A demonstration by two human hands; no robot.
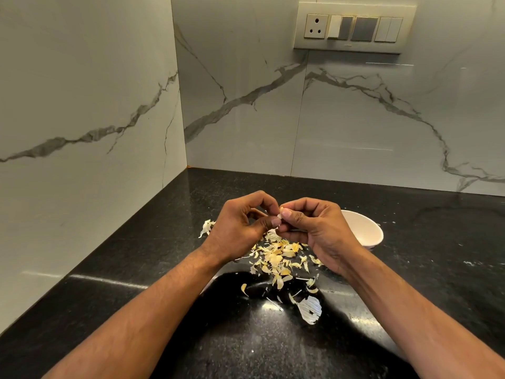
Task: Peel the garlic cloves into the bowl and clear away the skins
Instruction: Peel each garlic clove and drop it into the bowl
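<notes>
Both hands meet at frame centre above the black counter (136, 269); left hand (240, 228) and right hand (314, 228) each pinch the same garlic clove (280, 215) between thumb and fingertips, other fingers curled in, clove mostly hidden so peel progress unclear. Skins (276, 258) lie scattered on the counter just below the hands, a few more at lower centre, one clump (206, 227) just left of the left hand; white bowl (366, 231) sits right of centre, partly behind the right hand, contents not visible. Switch plate (352, 27) on the marble wall, upper right.
</notes>
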